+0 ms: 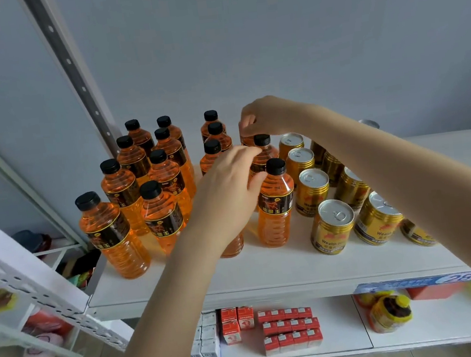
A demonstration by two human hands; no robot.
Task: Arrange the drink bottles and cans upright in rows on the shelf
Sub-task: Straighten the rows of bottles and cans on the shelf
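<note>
Left hand (224, 197), frame centre: fingers slightly apart and bent, tips against a middle bottle (262, 140); grip cannot be confirmed. Right hand (262, 116), above it: fingertips bunched on the top of a rear bottle (245, 140). The white shelf (268, 271) carries upright orange bottles (111, 236) at left and gold cans (332, 226) at right.

front bottle (233, 247) mostly behind left hand (224, 197) | back bottle (245, 142) cap inside right hand (265, 116)

I see a white flat shelf board (268, 268) carrying clear plastic bottles of orange drink with black caps (114, 236), upright in rows on its left, and gold metal cans with silver lids (332, 227) upright in rows just beside them.
</note>
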